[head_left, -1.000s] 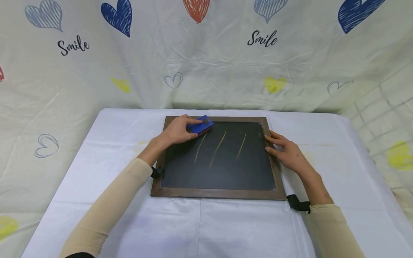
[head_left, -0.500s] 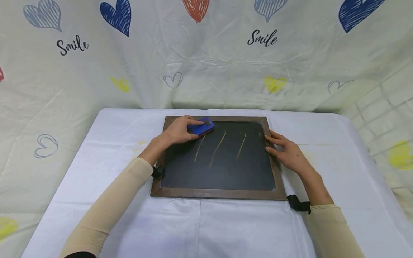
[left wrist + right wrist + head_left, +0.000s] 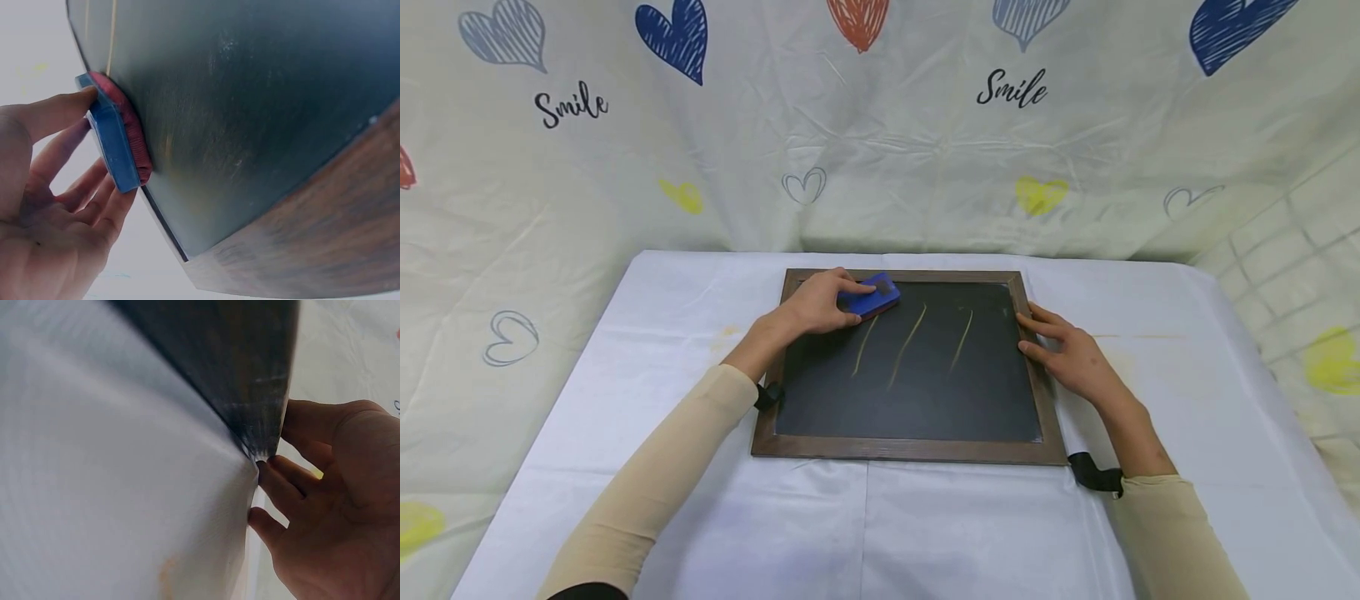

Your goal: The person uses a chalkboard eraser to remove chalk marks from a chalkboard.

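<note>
white-covered table | framed blackboard lies flat on it | my right hand: fingers extended, touching the frame's right side | my left hand: gripping blue eraser, red face against the board's upper left | three yellow strokes

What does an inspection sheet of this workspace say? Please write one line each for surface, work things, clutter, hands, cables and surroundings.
Surface: white cloth, creased, with faint yellowish marks.
Work things: dark board with brown frame, lying on the cloth; three thin yellow strokes on its face; blue and red eraser at its upper left, red side against the board.
Clutter: nothing seen.
Hands: left hand holds the eraser between thumb and fingers; right hand touches the frame's right side.
Cables: nothing seen.
Surroundings: pale, heart-printed backdrop behind the cloth.
</note>
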The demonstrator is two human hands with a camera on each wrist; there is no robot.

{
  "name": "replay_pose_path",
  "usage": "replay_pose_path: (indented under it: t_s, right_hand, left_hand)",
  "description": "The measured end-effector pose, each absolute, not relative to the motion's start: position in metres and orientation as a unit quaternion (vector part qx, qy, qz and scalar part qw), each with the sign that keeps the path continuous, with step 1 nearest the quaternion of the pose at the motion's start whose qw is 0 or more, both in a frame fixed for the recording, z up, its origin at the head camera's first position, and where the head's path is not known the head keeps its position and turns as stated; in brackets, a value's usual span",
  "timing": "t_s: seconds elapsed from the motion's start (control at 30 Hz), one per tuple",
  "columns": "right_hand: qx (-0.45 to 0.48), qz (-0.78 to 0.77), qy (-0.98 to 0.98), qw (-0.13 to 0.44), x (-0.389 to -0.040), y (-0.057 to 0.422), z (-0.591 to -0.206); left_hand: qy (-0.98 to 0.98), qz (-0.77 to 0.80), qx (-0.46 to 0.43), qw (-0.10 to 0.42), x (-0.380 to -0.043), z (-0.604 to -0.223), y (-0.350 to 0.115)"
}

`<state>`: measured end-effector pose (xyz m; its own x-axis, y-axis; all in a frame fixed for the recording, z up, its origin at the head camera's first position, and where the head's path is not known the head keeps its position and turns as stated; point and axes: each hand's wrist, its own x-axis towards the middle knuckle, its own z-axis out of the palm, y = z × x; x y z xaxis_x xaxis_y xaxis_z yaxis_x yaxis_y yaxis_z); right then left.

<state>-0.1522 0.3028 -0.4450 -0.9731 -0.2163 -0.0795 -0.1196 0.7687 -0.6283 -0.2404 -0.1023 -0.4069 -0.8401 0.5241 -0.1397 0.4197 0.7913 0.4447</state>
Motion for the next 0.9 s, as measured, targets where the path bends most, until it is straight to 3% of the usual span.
replay_pose_path:
  t_s: [0.9]
  right_hand:
    - [-0.093, -0.332, 0.936, 0.074, -0.152, 0.304, -0.447]
  left_hand:
    - [0.932, 0.199, 0.268, 0.142, -0.222, -0.412, -0.117]
